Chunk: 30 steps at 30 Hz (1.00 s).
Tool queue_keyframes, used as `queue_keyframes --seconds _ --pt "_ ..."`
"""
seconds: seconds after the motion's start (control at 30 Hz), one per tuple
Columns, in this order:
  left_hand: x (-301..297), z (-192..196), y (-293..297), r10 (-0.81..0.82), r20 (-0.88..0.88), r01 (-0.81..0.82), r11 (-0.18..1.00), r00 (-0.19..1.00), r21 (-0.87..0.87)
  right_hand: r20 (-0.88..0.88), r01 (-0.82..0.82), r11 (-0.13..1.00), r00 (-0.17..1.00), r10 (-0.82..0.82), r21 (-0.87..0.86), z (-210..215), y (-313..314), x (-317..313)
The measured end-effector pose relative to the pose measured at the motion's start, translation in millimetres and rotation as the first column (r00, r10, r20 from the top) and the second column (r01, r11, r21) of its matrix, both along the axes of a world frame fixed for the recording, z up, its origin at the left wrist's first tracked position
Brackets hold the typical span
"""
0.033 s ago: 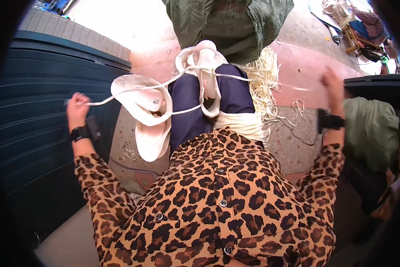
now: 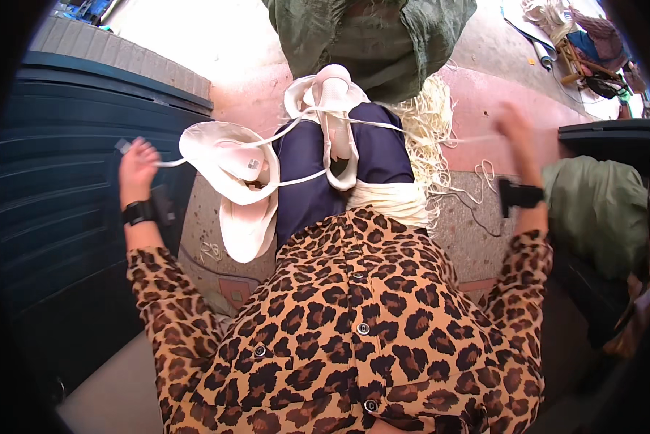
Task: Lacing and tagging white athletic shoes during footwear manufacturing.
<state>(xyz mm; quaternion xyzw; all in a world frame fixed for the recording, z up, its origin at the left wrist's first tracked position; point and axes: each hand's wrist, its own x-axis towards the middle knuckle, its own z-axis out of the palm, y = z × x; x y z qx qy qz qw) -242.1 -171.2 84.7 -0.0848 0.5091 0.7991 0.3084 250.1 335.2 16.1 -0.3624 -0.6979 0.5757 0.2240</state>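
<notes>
Two hands are spread wide apart, each pulling an end of a white cord (image 2: 296, 130) that runs across the lap between them. The left hand (image 2: 137, 168) is clenched on its end, close against the dark ribbed bin (image 2: 57, 188). The right hand (image 2: 516, 134) is blurred; its grip cannot be told. Between the hands a cream shoe (image 2: 336, 108) sits on the foot, with loose pale fibres (image 2: 433, 123) beside it and open floor beyond.

Leopard-print shirt (image 2: 354, 325), white strap (image 2: 303, 123)
</notes>
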Motion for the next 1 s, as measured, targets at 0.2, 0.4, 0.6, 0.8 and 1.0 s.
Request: queue_keyframes --seconds 0.2,0.4,0.6,0.8,1.0 --pt "137.7 -47.5 177.8 -0.565 0.269 0.614 0.774 0.78 -0.154 0.088 -0.544 0.833 0.839 0.537 0.099 -49.9 -147.4 -133.4" --pt "186.5 -83.3 206.1 -0.83 -0.172 0.515 0.476 0.53 -0.713 0.215 -0.36 0.81 0.932 0.292 0.462 -65.0 -157.8 -166.6" --pt "193.1 -86.9 203.4 -0.785 -0.248 0.368 0.512 0.568 -0.776 0.221 -0.329 0.822 0.942 0.253 0.465 -75.0 -151.4 -175.8" --pt "190.1 -98.2 200.7 -0.781 -0.318 0.235 0.501 0.538 -0.833 0.317 -0.349 0.866 0.918 0.239 0.359 -61.7 -156.8 -180.9" --pt "190.5 -105.4 204.9 -0.867 -0.435 -0.02 0.444 0.245 -0.896 0.31 -0.368 0.576 0.929 0.202 0.73 -62.3 -156.6 -180.6"
